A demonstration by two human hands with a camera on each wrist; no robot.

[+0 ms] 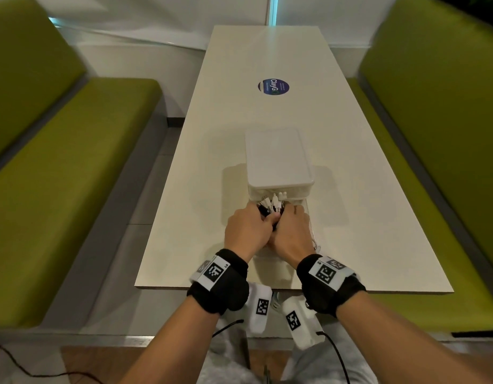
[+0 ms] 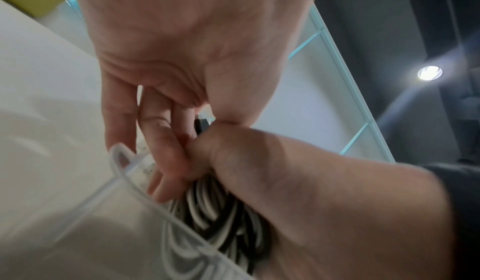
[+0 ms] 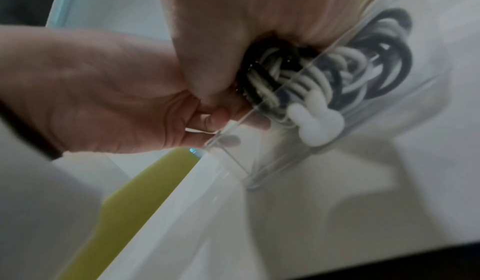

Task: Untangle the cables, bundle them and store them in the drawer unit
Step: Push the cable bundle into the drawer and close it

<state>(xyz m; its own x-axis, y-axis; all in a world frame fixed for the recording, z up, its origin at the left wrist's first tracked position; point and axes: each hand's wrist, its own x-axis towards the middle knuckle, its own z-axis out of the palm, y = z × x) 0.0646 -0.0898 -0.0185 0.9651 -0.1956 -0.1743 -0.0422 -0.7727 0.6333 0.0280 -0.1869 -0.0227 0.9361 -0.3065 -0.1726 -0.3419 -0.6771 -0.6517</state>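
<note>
Black and white coiled cables (image 1: 270, 207) sit in the clear plastic drawer (image 3: 272, 108) of the white drawer unit (image 1: 278, 159). Left hand (image 1: 249, 231) and right hand (image 1: 292, 234) both squeeze the bundle.

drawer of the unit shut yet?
No: in the right wrist view the clear drawer is pulled out, and the cable bundle lies partly in it under the hands.

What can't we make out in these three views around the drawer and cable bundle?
- Head view: the open drawer interior is hidden under the left hand and right hand.
- Head view: the cable bundle is mostly covered; plug types too small to tell.
- Left wrist view: motion blur smears the drawer rim.
- Right wrist view: the white bunny-shaped tie shows, but how it fastens is blurred.
</note>
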